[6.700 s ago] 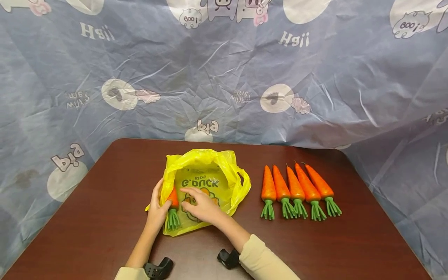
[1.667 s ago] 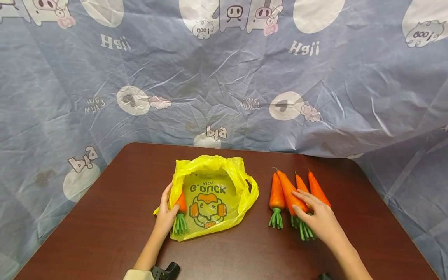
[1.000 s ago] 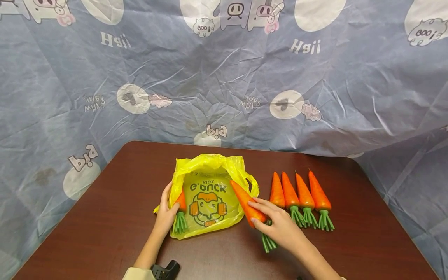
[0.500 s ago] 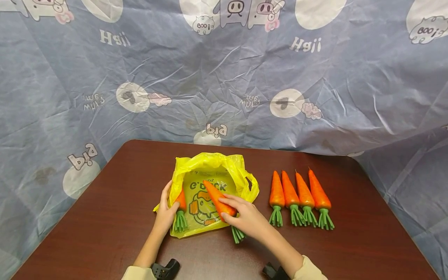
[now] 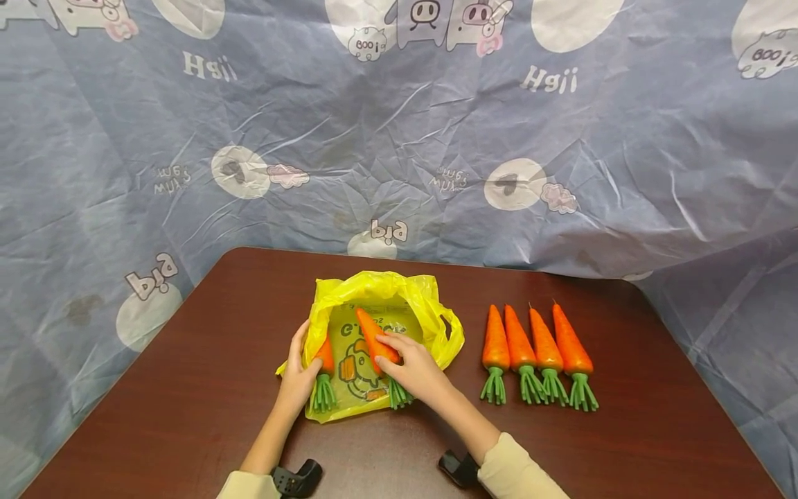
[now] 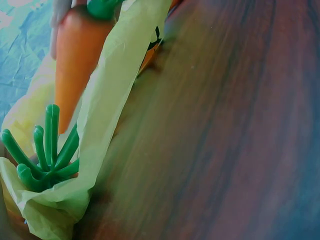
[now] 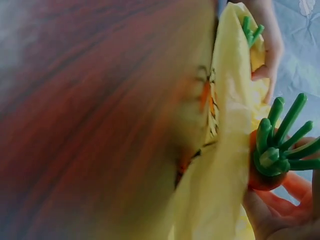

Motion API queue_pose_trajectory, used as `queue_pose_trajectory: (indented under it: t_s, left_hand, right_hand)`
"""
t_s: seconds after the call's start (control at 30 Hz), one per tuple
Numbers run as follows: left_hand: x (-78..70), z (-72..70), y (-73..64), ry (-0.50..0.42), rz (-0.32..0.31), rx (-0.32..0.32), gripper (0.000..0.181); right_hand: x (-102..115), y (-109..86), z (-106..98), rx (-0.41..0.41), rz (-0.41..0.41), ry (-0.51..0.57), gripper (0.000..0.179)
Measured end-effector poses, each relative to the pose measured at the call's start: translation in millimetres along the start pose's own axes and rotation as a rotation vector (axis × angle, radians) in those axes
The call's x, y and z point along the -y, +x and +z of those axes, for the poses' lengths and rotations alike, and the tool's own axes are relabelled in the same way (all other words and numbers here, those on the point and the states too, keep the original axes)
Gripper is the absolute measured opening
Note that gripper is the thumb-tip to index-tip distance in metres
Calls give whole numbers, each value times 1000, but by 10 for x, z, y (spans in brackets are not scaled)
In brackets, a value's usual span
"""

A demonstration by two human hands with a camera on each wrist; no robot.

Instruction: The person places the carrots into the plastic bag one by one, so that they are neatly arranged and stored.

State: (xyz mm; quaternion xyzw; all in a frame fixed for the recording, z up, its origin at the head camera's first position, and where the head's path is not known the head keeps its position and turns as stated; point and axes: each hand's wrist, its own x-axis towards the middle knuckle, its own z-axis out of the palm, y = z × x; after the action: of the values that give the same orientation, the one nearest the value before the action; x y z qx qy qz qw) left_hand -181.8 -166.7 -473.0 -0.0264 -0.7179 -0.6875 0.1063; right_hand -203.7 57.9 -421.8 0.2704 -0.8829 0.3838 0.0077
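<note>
A yellow plastic bag (image 5: 374,279) lies with its mouth toward me on the table. My left hand (image 5: 298,374) grips the bag's left side, fingers outside and thumb over the edge against a carrot (image 5: 325,357) inside. My right hand (image 5: 411,366) holds a second carrot (image 5: 375,339) by its thick end, tip pointing away, within the bag's mouth. In the right wrist view, the held carrot's green stalks (image 7: 287,132) show beside the bag's front edge. The left wrist view shows the first carrot's stalks (image 6: 47,155) close to the bag's rim.
Several carrots (image 5: 495,339) lie side by side on the brown table (image 5: 206,388), to the right of the bag, stalks toward me. A loop handle (image 5: 455,333) sticks out from the bag's right side. A patterned grey-blue cloth (image 5: 374,125) hangs behind the table.
My right hand has taken a carrot from the row and carried it left into the bag's mouth. The left hand has kept its grip on the bag's left side.
</note>
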Motion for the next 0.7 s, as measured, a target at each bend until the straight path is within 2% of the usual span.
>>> queue_pose_trajectory:
  t_s: [0.23, 0.7]
  left_hand:
    - [9, -8, 1, -8, -7, 5, 72]
    - [14, -4, 8, -15, 28, 8, 72]
  right_hand:
    - [8, 163, 133, 12, 85, 57, 45]
    - [74, 420, 386, 3, 150, 84, 47]
